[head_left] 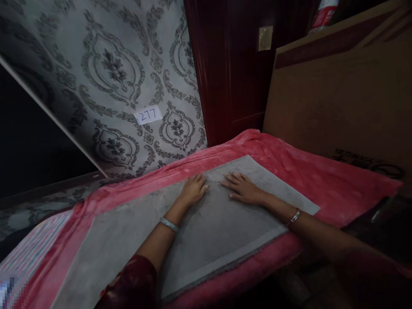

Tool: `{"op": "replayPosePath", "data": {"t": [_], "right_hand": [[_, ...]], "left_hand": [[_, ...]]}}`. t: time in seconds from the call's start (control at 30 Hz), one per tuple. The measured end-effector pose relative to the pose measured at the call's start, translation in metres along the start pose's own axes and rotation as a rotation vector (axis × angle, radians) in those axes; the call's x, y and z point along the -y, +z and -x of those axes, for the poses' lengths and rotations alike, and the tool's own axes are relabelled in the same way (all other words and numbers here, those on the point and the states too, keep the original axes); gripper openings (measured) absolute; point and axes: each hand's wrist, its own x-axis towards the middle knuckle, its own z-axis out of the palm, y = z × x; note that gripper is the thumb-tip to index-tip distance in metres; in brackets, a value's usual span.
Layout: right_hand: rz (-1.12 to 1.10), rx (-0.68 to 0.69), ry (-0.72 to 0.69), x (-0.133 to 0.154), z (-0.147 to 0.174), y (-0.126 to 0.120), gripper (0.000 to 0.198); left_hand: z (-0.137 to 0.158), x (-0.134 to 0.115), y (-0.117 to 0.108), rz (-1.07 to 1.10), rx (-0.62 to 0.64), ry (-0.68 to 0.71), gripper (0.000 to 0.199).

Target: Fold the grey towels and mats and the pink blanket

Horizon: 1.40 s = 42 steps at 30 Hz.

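Observation:
A large grey cloth, which looks like a mat or small rug, lies spread over a pink plush blanket. My left hand rests flat on the cloth near its far edge, fingers stretched forward, with a pale bangle on the wrist. To its right, my right hand also lies flat on the cloth, fingers spread and pointing left; a silvery bracelet is on that wrist. Neither hand holds anything. The two hands are a short gap apart.
Behind the blanket stand a patterned wall with a paper label reading 277 and a dark red door. A big cardboard box is at the right, with a red-and-white can by its top. Striped fabric shows at the left.

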Motion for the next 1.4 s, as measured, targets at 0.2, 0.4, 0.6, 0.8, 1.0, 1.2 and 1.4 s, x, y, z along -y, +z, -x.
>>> {"op": "replayPosePath", "data": {"t": [0.2,0.4,0.6,0.8,1.0,1.2,1.4], "right_hand": [[-0.002,0.072,-0.001,0.010,0.025,0.008,0.067],[-0.127,0.118,-0.044,0.032,0.075,0.004,0.066],[-0.213,0.078,0.003,0.063,0.120,0.007,0.064],[-0.365,-0.096,0.030,0.058,0.151,0.002,0.055],[-0.129,-0.490,0.631,-0.027,0.167,-0.036,0.042],[-0.051,-0.261,0.908,-0.059,0.164,-0.052,0.026],[-0.044,-0.252,0.945,-0.059,0.161,-0.050,0.023]], "left_hand": [[-0.028,-0.033,0.025,0.028,0.039,0.058,0.057],[-0.027,-0.026,0.033,0.014,0.029,0.055,0.058],[-0.031,-0.029,0.029,0.002,0.039,0.052,0.058],[-0.036,-0.031,0.027,-0.031,0.036,0.050,0.059],[-0.041,-0.030,0.028,-0.059,0.010,0.055,0.059],[-0.043,-0.029,0.027,-0.072,0.017,0.062,0.059],[-0.043,-0.030,0.026,-0.077,0.020,0.056,0.059]]}}
